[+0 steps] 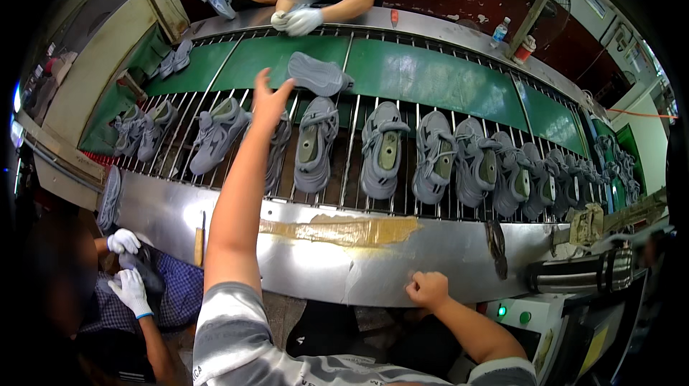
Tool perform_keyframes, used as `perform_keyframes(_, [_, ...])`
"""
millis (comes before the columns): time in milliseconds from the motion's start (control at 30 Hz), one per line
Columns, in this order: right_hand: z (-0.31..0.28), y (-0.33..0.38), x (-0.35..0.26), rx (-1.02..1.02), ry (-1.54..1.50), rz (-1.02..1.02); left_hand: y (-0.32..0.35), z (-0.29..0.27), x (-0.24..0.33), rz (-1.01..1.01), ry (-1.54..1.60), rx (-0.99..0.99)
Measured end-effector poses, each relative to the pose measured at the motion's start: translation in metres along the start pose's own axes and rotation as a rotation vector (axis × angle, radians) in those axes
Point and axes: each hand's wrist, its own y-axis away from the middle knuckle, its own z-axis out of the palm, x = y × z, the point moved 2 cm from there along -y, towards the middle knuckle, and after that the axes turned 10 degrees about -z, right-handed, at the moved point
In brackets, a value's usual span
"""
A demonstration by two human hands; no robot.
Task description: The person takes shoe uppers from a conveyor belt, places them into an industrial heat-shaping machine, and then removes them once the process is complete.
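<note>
My left arm reaches over the conveyor, and my left hand (270,102) is open, thumb and fingers apart. Its fingertips are right beside a grey sneaker (316,76) that lies tipped over on the green belt (402,74), its sole showing; I cannot tell whether they touch. Below the hand, a second grey sneaker (278,149) is partly hidden by my forearm. My right hand (428,290) is closed in a loose fist at the near edge of the metal counter (380,271), with nothing seen in it. Other grey sneakers (384,149) stand in a row on the metal rods.
Brown tape (337,229), a yellow-handled tool (199,246) and a dark strap (496,250) lie on the counter. A steel flask (581,271) lies at right. Co-workers' gloved hands (301,21) show across the belt; another gloved co-worker (133,289) sits at lower left.
</note>
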Motion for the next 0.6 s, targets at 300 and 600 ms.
perform_keyframes(300, [-0.009, -0.017, 0.001, 0.007, -0.020, 0.048, -0.187, 0.147, -0.118, -0.750, -0.107, -0.002])
perform_keyframes(600, [0.006, 0.008, 0.007, 0.051, 0.009, 0.109, -0.071, 0.174, -0.010, -0.874, 0.885, -0.484])
